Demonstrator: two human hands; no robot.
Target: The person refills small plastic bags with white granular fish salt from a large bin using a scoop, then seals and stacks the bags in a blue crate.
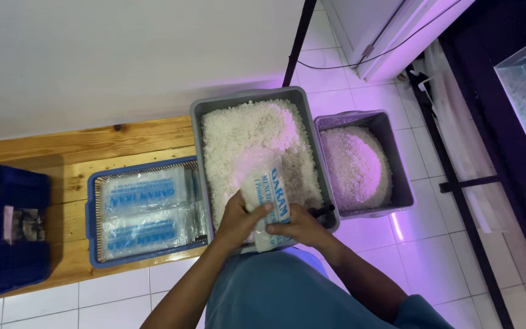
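This looks like a small home packing room. Grey tubs full of coarse white grains stand on a white tiled floor. A blue basket of filled packets sits on a low wooden surface.

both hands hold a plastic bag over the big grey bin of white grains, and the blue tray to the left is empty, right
Not quite. The head view shows the blue tray holding filled bags, not empty. The rest stands: the left hand and right hand hold a plastic bag over the big grey bin of white grains.
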